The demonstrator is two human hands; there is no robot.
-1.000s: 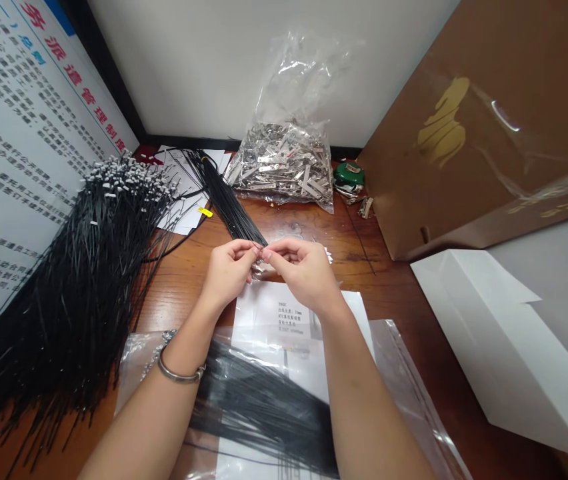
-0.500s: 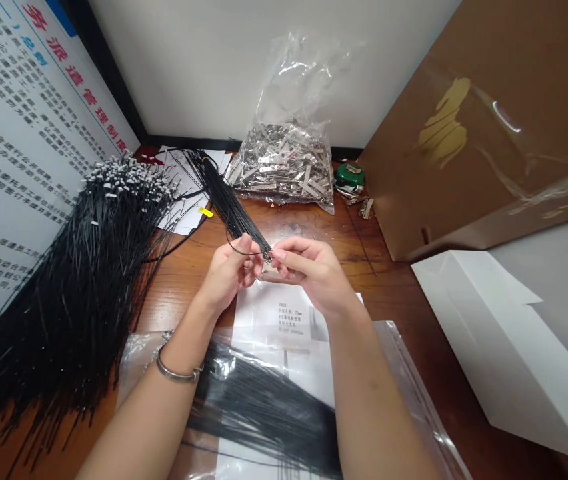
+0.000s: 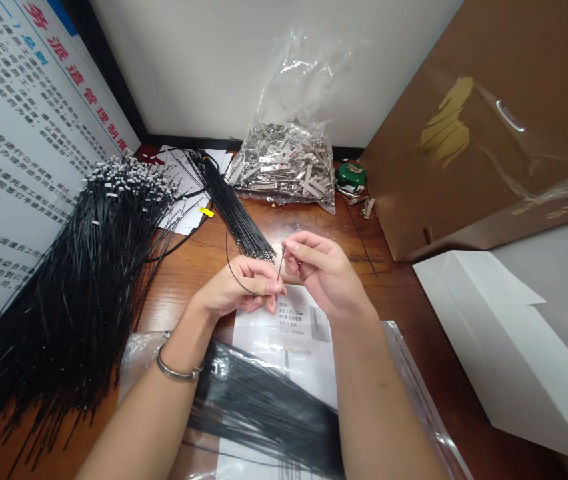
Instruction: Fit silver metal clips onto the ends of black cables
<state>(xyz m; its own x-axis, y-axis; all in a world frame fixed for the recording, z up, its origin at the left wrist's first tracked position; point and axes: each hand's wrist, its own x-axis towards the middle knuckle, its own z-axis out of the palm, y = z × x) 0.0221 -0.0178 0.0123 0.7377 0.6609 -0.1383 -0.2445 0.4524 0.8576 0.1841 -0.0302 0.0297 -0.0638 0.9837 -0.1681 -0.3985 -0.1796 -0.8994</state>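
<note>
Between the two hands, a thin black wire (image 3: 281, 265) spans a short gap, slanting up from the left fingertips to the right. The left hand (image 3: 244, 287) pinches it between thumb and fingers, the rest of the wire curving back over that hand in a loose loop. The right hand (image 3: 321, 270) pinches it higher up with thumb and index finger; what sits at that tip is too small to make out. The wire looks very light and springy, bending easily yet keeping its arc, and its smooth covering may slide under a loose pinch. Its ends seem the delicate part, so holding it on the covered length, just short of the tip, looks safest.

Just beyond the left hand lie the tips of a bundle of black wires (image 3: 231, 217). Below the hands is a printed sheet (image 3: 304, 357). Farther beyond stands a clear bag of metal pieces (image 3: 284, 163); well left of the left hand spreads a large heap of white-tipped wires (image 3: 99, 287).
</note>
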